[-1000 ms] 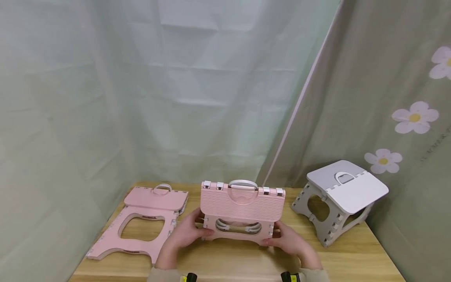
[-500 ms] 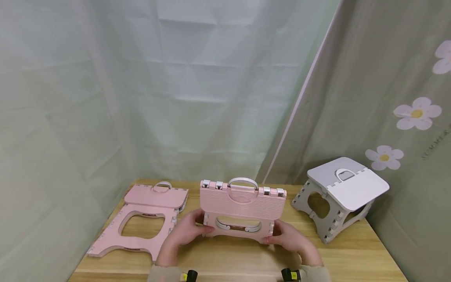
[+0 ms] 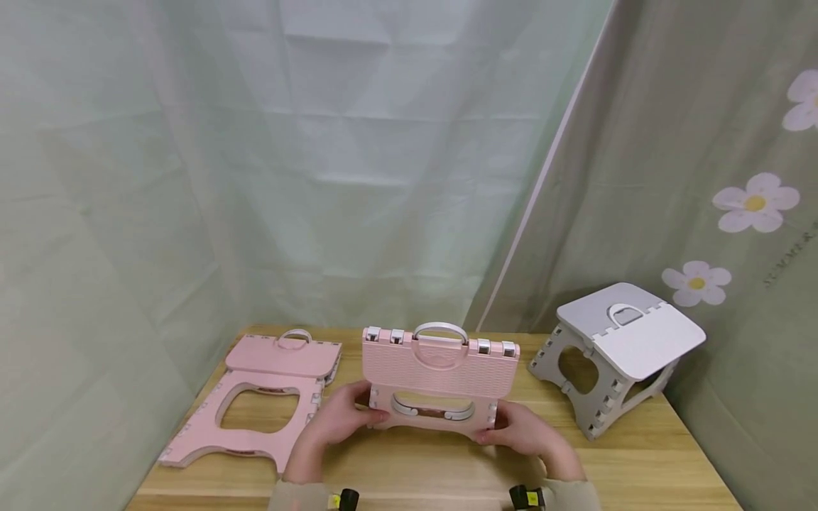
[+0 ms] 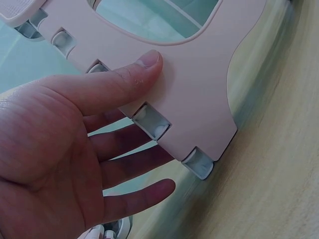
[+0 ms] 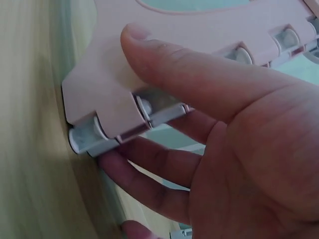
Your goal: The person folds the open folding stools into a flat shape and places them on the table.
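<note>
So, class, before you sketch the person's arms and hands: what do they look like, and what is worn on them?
The left hand and right hand are bare, with no glove or ring visible on the fingers. Pale beige sleeves end short of the hands. Beside each is a black, rounded device with a yellow patch. No cables can be made out.

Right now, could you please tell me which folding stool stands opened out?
The grey stool on the right; the left pink stool lies folded flat, and the middle pink stool has its seat folded.
</note>
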Tool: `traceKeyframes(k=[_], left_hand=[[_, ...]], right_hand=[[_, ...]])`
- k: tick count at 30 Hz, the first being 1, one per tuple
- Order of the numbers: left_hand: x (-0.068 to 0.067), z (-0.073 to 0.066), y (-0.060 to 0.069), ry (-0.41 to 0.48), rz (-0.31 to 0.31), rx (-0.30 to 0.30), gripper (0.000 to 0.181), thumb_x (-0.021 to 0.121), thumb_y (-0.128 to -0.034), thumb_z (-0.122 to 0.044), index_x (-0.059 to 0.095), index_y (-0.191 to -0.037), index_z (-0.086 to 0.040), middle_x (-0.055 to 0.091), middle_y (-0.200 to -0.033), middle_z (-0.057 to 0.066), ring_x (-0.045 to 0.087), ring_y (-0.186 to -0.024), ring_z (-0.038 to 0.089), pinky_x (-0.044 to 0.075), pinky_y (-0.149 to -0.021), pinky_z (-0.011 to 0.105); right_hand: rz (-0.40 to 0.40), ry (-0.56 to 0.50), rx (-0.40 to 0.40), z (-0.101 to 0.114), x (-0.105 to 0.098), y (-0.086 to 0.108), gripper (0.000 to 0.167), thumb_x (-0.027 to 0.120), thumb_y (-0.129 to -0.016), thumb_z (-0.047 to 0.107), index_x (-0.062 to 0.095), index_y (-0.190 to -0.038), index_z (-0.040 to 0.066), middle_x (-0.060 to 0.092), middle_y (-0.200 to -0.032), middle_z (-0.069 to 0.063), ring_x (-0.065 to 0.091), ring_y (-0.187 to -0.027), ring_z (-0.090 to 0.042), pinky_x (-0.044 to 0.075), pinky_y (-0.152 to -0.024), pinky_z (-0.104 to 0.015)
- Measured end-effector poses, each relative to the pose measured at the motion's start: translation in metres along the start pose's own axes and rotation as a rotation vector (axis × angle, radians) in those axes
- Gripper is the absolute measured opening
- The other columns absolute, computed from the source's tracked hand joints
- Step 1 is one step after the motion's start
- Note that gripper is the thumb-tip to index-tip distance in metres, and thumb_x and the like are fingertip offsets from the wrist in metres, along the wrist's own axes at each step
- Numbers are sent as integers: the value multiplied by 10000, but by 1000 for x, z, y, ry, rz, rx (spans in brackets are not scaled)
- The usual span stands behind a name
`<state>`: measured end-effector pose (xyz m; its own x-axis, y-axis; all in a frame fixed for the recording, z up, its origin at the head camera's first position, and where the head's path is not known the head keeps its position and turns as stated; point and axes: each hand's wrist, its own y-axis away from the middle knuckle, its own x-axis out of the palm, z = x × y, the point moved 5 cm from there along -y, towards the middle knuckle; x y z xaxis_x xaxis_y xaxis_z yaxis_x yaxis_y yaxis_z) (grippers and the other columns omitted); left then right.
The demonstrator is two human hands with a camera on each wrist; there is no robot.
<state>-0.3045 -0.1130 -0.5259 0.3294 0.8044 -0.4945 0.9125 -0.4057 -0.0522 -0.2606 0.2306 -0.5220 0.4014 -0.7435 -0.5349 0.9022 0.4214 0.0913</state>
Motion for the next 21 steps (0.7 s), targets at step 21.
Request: traceKeyframes(k=[21], left_hand=[[0,-1,2,-19,8,-22,476,895,-883,-267,743,-1271,-37,750,-1102,41,671,-1036,240,556,-851,397]], right_hand=[[-9,51,-18,5,5,-4,442,848,-943,315,694,-1310,122,719,-1209,24,611,-1062,-155,492,-964,-345]])
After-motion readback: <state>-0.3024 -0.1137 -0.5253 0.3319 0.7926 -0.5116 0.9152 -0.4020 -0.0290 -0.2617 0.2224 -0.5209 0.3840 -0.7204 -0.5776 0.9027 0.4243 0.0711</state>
